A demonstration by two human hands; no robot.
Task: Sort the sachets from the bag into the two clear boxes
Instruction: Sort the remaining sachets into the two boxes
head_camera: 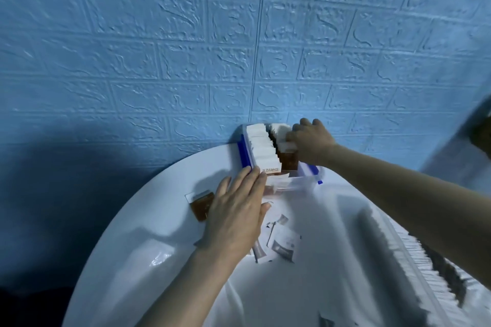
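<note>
Reaching to the far edge of the round white table [138, 220], the right hand [310, 141] has its fingers curled down over a small bunch of white-topped sachets [285, 145], pinching them at the right-hand row of a clear plastic box with blue clips [244, 152]. That box stands against the blue brick-patterned wall [186, 48] and is packed with upright sachets: a row of white ones [259, 146] on its left side and a row of brown-and-white ones [288, 163] on its right, where the hand is. The left hand [236, 210] lies flat with its fingers straight and close together, fingertips touching the near left corner of the box, beside its blue side clip; it holds nothing. Just under and left of that hand a brown sachet with a clear edge [200, 203] lies flat on the table. In front of the box a second clear container [289, 183] sits close against it, with something brown showing inside; its exact shape is hard to tell. Nearer the person, loose white and grey sachets [279, 244] lie scattered on the table, partly covered by the left wrist. At the lower right, under the right forearm, a long row of white and dark sachets [414, 255] shows inside a clear plastic wrapping, blurred.
</note>
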